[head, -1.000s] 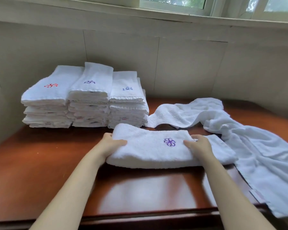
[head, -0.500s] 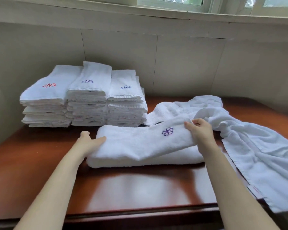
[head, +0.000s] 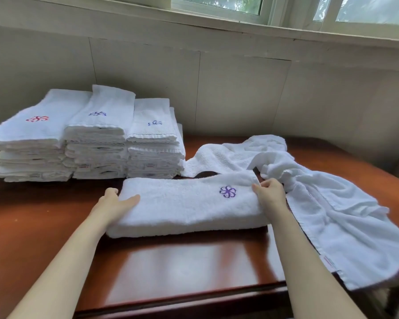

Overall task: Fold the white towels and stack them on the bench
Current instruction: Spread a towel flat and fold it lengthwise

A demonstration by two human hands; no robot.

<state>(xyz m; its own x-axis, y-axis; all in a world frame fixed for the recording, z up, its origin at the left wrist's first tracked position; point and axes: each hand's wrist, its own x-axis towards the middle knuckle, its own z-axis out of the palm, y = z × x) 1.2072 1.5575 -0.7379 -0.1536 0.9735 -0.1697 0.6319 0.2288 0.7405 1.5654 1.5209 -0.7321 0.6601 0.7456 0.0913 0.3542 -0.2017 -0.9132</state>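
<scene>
A white towel (head: 184,203) folded into a long strip, with a purple flower mark near its right end, lies across the middle of the dark wooden bench (head: 44,226). My left hand (head: 116,202) rests flat on the strip's left end with straight fingers. My right hand (head: 270,192) pinches the strip's right end, thumb on top. Three stacks of folded white towels (head: 85,139) stand at the back left, each top towel bearing a small embroidered mark.
Unfolded white towels (head: 332,203) lie crumpled at the right and hang over the bench's front right edge. A pale tiled wall (head: 240,93) runs close behind the bench, under a window. The bench's front edge (head: 171,302) is near me.
The folded strip has slid left and away from me. My right hand lifted its right end, then laid it down again; my left hand moved out to the strip's left end.
</scene>
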